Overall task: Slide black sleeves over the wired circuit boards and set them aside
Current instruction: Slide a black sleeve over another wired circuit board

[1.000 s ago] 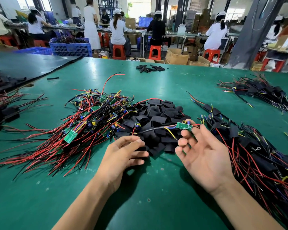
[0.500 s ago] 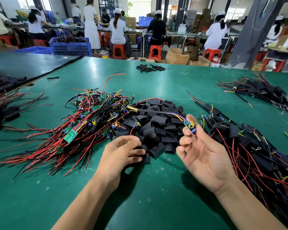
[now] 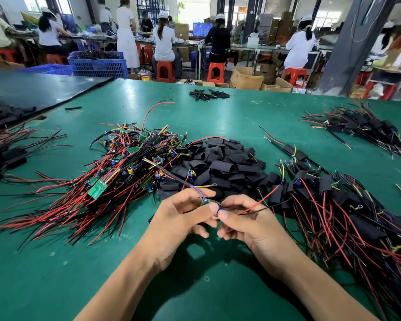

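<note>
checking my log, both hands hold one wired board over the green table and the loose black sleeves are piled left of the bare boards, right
Not quite: the head view shows the loose black sleeves piled right of the bare boards. The left hand and right hand do hold one wired board over the green table.

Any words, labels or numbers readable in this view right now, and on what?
No text reads clearly.
Cardboard box: dark handwritten mark, too blurred to read.
Green circuit board in the pile: print too small to read.
Held circuit board: mostly hidden, nothing readable.
</note>
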The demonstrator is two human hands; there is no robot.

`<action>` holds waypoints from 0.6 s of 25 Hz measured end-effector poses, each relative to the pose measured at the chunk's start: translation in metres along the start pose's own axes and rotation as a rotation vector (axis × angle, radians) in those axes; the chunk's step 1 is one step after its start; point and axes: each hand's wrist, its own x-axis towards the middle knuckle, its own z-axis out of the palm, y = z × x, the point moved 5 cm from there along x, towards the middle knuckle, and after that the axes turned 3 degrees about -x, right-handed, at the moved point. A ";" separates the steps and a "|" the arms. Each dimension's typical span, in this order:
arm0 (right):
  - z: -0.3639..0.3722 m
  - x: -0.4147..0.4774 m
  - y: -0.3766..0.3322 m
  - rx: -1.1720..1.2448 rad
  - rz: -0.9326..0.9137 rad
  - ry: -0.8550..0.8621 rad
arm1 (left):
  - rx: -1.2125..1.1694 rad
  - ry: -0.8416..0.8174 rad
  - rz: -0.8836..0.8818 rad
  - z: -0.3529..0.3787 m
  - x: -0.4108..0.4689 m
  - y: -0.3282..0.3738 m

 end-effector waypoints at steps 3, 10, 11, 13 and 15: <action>-0.007 0.002 -0.004 -0.019 -0.047 0.104 | -0.050 0.129 0.097 -0.006 0.001 0.005; -0.037 -0.001 -0.015 -1.013 -0.296 0.407 | 0.059 0.496 0.297 -0.037 0.001 0.016; -0.035 0.001 -0.011 -1.124 -0.269 0.355 | 0.058 0.508 0.297 -0.038 0.001 0.015; -0.030 0.002 -0.008 -1.280 -0.279 0.271 | 0.064 0.517 0.295 -0.040 0.002 0.013; -0.021 0.000 -0.010 -1.385 -0.351 0.195 | 0.080 0.518 0.296 -0.040 0.003 0.010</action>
